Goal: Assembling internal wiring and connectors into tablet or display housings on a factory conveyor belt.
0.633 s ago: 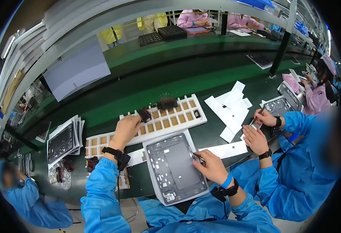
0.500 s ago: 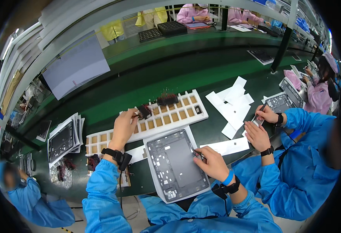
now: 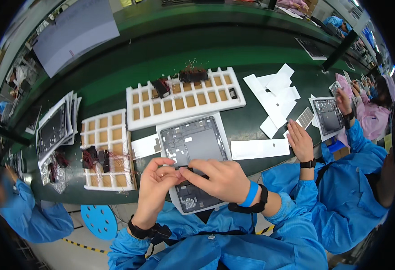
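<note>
A grey tablet housing (image 3: 205,138), fitted with small white and silver pieces, lies on a white sheet in front of me. Over its near half my two hands meet, fingertips almost touching. My left hand (image 3: 157,182) is closed in a pinch. Bent inward beside it is my right hand (image 3: 224,180), thumb and fingers pressed together. A bit of something dark shows between the hands, but the fingers hide what it is. Beyond the housing sits a white foam tray (image 3: 179,118) with tan compartments. It carries dark wired parts (image 3: 162,87) and a black wired bundle (image 3: 193,75).
Left of the housing, a second foam tray (image 3: 128,153) bears wired parts (image 3: 96,158). Farther left are stacked housings (image 3: 53,128) and a clear bag (image 3: 59,181). White sheets (image 3: 269,101) and a white strip (image 3: 256,150) lie right, near a co-worker's hand (image 3: 301,141).
My left hand has come back from the far foam tray to the housing. My right hand has shifted left to meet it. The view has tipped down, showing the second tray fully.
</note>
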Action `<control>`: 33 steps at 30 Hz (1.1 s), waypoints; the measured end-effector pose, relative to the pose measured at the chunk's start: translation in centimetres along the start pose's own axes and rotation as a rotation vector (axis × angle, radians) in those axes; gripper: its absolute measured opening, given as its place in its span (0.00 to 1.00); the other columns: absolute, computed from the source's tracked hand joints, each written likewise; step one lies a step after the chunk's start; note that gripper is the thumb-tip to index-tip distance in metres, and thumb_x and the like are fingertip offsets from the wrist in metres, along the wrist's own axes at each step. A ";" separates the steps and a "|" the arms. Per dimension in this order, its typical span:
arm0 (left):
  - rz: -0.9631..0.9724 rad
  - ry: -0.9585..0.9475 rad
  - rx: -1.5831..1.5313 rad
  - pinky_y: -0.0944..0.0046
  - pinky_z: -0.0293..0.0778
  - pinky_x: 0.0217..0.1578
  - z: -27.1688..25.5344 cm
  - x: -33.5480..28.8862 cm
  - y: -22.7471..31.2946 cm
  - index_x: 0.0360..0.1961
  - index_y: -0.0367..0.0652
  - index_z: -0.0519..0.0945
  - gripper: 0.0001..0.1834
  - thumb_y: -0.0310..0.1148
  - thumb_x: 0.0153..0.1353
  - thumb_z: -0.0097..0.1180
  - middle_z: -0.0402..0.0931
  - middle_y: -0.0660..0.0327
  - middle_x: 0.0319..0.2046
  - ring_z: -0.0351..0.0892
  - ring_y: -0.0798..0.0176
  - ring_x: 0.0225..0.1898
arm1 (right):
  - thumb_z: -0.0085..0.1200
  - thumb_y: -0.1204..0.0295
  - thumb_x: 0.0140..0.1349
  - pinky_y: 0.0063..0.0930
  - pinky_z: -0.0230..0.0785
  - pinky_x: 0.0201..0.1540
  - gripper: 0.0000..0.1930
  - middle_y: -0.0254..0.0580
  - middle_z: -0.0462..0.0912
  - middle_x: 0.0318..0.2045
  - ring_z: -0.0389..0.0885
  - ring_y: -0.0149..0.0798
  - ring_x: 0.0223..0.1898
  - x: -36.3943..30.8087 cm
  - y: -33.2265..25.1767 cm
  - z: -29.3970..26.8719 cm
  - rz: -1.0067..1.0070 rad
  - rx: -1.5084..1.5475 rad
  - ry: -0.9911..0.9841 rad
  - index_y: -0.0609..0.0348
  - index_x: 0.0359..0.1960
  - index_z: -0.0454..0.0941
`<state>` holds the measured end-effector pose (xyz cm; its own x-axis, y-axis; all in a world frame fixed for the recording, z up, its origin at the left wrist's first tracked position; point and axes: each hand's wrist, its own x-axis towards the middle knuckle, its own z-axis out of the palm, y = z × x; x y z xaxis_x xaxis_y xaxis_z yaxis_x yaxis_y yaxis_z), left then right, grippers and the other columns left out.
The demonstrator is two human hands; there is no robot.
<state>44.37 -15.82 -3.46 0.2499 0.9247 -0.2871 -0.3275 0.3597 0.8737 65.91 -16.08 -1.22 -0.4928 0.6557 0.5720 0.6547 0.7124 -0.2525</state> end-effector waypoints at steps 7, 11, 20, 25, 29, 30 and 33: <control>0.231 0.067 0.081 0.64 0.81 0.50 -0.2 -0.6 -2.7 0.52 0.32 0.77 0.12 0.23 0.69 0.56 0.83 0.57 0.41 0.83 0.66 0.44 | 0.66 0.79 0.55 0.21 0.77 0.31 0.18 0.43 0.88 0.32 0.87 0.36 0.29 -0.4 -0.3 4.4 0.333 0.474 0.104 0.64 0.49 0.81; 0.100 0.076 -0.018 0.64 0.82 0.45 -0.3 -0.1 -2.2 0.49 0.31 0.79 0.10 0.24 0.70 0.56 0.83 0.57 0.39 0.84 0.66 0.40 | 0.66 0.78 0.57 0.21 0.77 0.32 0.16 0.44 0.88 0.31 0.87 0.34 0.28 0.9 -1.7 3.4 0.887 0.912 -0.054 0.65 0.48 0.81; -0.240 -0.218 0.041 0.71 0.77 0.30 -2.8 2.3 0.0 0.39 0.34 0.81 0.14 0.36 0.72 0.53 0.82 0.57 0.30 0.81 0.69 0.26 | 0.61 0.73 0.55 0.27 0.79 0.29 0.16 0.35 0.84 0.44 0.86 0.35 0.31 1.0 1.7 1.5 -0.174 0.101 -0.176 0.54 0.47 0.83; -0.076 -0.127 0.211 0.60 0.79 0.41 -4.0 4.5 -1.2 0.40 0.34 0.81 0.16 0.39 0.70 0.56 0.81 0.53 0.36 0.82 0.59 0.37 | 0.57 0.73 0.56 0.30 0.80 0.34 0.12 0.36 0.85 0.41 0.87 0.39 0.36 3.1 4.9 3.1 -0.083 0.049 -0.073 0.53 0.43 0.81; 0.729 0.027 1.601 0.45 0.63 0.67 -2.5 3.6 -0.5 0.53 0.34 0.79 0.24 0.35 0.57 0.65 0.68 0.44 0.62 0.64 0.42 0.68 | 0.56 0.74 0.56 0.31 0.80 0.34 0.09 0.37 0.82 0.36 0.86 0.39 0.36 4.6 7.8 6.0 -0.015 -0.007 -0.148 0.54 0.39 0.79; 0.732 0.030 1.597 0.45 0.63 0.67 -2.6 3.6 -1.0 0.53 0.34 0.79 0.24 0.35 0.57 0.65 0.68 0.44 0.62 0.64 0.42 0.68 | 0.56 0.73 0.55 0.31 0.80 0.33 0.09 0.36 0.81 0.35 0.86 0.39 0.36 4.5 8.4 6.9 -0.082 -0.038 -0.167 0.55 0.38 0.79; 0.638 -0.074 1.588 0.46 0.62 0.68 -3.3 3.7 -2.3 0.61 0.35 0.75 0.32 0.37 0.57 0.66 0.66 0.43 0.67 0.62 0.43 0.71 | 0.57 0.74 0.54 0.31 0.80 0.33 0.09 0.37 0.81 0.35 0.85 0.38 0.36 4.5 9.1 8.7 -0.189 -0.129 -0.222 0.58 0.38 0.79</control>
<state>43.03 -12.82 -7.86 0.5021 0.8382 0.2131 0.7618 -0.5452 0.3497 64.68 -4.49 -7.75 -0.7163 0.5635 0.4116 0.5999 0.7985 -0.0494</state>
